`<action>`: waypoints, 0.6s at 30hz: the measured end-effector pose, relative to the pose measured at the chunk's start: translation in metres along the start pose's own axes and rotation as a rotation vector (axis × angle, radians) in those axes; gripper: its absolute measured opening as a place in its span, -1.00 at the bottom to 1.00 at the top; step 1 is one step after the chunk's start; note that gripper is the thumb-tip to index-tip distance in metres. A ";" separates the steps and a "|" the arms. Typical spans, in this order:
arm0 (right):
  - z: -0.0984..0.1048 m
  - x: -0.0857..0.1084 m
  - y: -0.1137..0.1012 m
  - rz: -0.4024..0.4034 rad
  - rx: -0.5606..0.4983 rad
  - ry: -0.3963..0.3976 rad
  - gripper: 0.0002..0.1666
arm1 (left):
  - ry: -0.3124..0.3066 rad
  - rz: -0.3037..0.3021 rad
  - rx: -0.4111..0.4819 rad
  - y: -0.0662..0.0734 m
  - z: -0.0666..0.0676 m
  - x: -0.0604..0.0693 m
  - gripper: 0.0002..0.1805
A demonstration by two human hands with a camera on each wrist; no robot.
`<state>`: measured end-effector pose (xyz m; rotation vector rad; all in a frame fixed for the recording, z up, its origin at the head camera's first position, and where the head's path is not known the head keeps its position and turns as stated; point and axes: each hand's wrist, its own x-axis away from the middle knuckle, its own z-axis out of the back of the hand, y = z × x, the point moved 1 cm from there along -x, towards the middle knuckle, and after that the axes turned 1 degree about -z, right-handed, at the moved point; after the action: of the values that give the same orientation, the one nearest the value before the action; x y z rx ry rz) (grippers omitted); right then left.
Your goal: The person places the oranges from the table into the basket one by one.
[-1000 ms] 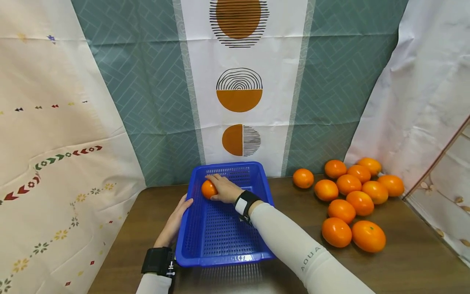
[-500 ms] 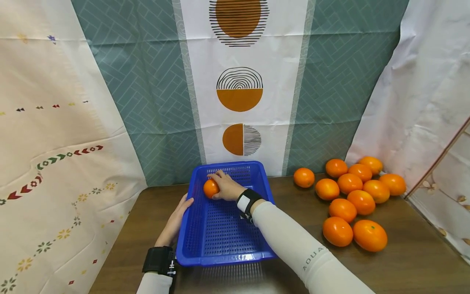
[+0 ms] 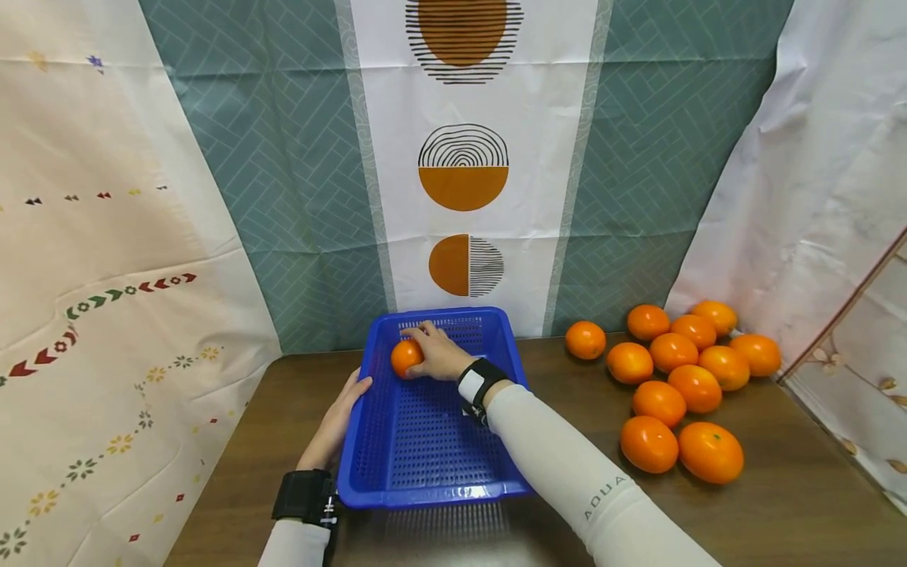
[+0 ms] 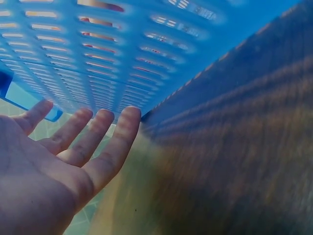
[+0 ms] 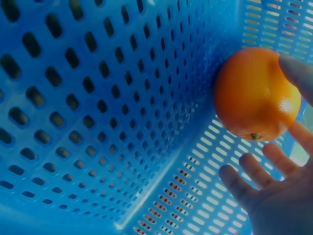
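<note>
Head: the right hand [image 3: 441, 356] pinches an orange [image 3: 404, 359] inside the basket [image 3: 425, 498], near its far-left corner; left wrist: the left hand [image 4: 56, 171], fingers straight, touches the outer wall; right wrist: placing seems in hand; next likely calls for release.

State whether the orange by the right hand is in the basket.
In. The right wrist view shows the orange inside the blue basket, beside its perforated wall.

The basket [image 3: 434, 498] stands on the table [image 3: 801, 492], with one orange [image 3: 406, 358] inside, far left. The other oranges [image 3: 694, 389] lie right of the basket. Cloth [image 3: 464, 189] hangs behind.
</note>
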<state>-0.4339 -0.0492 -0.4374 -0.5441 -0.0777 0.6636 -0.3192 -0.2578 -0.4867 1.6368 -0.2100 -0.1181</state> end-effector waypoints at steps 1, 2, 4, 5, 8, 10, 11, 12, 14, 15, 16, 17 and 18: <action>0.000 -0.001 0.000 0.001 -0.001 0.002 -0.11 | 0.000 0.002 0.005 0.000 0.000 0.000 -0.38; 0.001 -0.001 0.000 0.003 -0.008 0.004 -0.11 | 0.002 0.004 0.007 0.000 0.000 0.000 -0.38; 0.002 -0.002 0.000 0.009 -0.019 0.006 -0.12 | 0.005 0.003 0.010 0.000 0.000 0.000 -0.38; 0.004 -0.003 0.000 0.012 -0.027 0.006 -0.13 | 0.008 0.004 0.005 0.000 0.000 0.000 -0.38; 0.011 -0.002 -0.002 0.011 -0.074 0.011 -0.14 | 0.006 0.005 -0.004 0.001 0.000 0.000 -0.37; 0.016 -0.001 -0.003 0.004 -0.101 0.015 -0.15 | 0.002 0.003 -0.002 0.001 0.000 -0.001 -0.37; 0.019 0.000 -0.004 0.000 -0.114 0.019 -0.15 | -0.001 -0.001 0.003 0.001 0.000 -0.001 -0.37; 0.022 0.001 -0.005 -0.004 -0.129 0.022 -0.15 | -0.005 -0.006 0.010 0.001 0.000 -0.001 -0.37; 0.027 0.003 -0.005 -0.008 -0.144 0.027 -0.15 | -0.008 -0.015 0.013 0.001 -0.001 -0.001 -0.37; 0.029 0.005 -0.005 -0.009 -0.154 0.026 -0.15 | -0.004 -0.019 0.014 0.001 -0.001 -0.001 -0.37; 0.031 0.006 -0.005 -0.008 -0.163 0.027 -0.15 | -0.001 -0.020 0.013 0.000 -0.002 -0.001 -0.37; 0.034 0.007 -0.005 -0.008 -0.173 0.025 -0.15 | 0.000 -0.020 0.010 0.000 -0.002 -0.001 -0.37; 0.036 0.008 -0.005 -0.008 -0.190 0.023 -0.15 | -0.001 -0.017 0.007 -0.001 -0.002 -0.002 -0.36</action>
<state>-0.4334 -0.0312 -0.4046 -0.7339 -0.1219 0.6456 -0.3203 -0.2555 -0.4873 1.6455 -0.1977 -0.1312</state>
